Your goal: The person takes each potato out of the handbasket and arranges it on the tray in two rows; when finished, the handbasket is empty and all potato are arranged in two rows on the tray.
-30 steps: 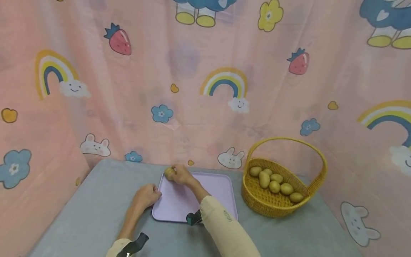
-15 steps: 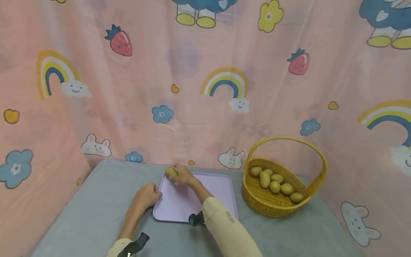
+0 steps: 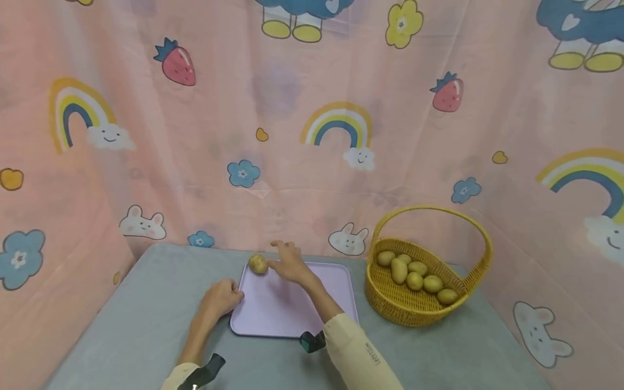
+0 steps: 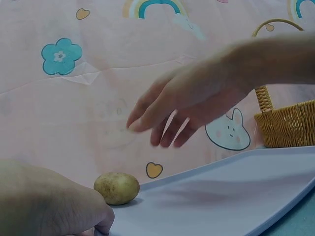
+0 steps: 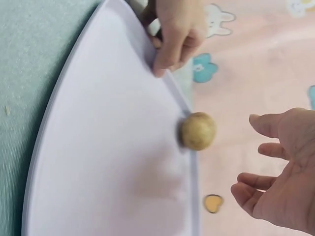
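Note:
A single potato (image 3: 258, 264) lies in the far left corner of the lilac tray (image 3: 292, 311). My right hand (image 3: 290, 264) is held above the tray, just right of the potato. Its fingers are spread with nothing in them, and the right wrist view shows a gap between this hand (image 5: 288, 169) and the potato (image 5: 198, 131). At the tray's left side, my left hand (image 3: 223, 297) grips the rim. The right wrist view shows the left thumb on top of that rim, with the other fingers partly hidden.
To the right of the tray stands a yellow wicker basket (image 3: 407, 319) with a tall arched handle and several potatoes (image 3: 414, 280) in it. Grey cloth (image 3: 146, 314) covers the table. A pink printed curtain (image 3: 292, 206) hangs right behind the table's far edge.
My right hand has let go of the potato, opened its fingers and drawn back slightly to the right. The potato stays in the tray corner; my left hand keeps its place.

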Demonstrator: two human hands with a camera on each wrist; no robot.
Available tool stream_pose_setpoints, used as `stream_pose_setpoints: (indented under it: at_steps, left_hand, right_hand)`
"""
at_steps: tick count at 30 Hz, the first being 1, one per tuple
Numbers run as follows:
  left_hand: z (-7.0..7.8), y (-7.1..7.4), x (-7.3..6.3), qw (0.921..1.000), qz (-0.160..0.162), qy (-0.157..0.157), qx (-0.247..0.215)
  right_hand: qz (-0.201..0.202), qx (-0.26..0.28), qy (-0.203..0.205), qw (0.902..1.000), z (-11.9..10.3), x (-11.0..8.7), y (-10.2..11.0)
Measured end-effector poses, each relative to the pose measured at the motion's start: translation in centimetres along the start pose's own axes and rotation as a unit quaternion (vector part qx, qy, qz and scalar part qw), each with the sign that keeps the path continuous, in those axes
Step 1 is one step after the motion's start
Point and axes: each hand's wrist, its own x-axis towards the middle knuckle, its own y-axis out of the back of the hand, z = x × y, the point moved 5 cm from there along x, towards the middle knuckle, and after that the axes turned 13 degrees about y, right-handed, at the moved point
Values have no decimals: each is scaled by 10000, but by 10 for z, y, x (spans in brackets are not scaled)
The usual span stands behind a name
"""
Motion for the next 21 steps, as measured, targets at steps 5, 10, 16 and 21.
stream_pose_setpoints:
  at_steps: [5,10,16,21]
  left_hand:
    - [-2,-2,3,10000,-25,47,18]
    - [-3,-1,6,10000,16,55,19]
    - [-3,-3,5,10000,-77,60,12]
    - [-1,-4,4,10000,-53,79,7]
  right_hand:
    - [117,-208,241,9994,-13,-24,30]
    - [283,-285,274,9988,-17,-44,63]
    - [544,-483,377,9966,-16,-69,102]
    - [523,-594,63,9968,-7,-90,140]
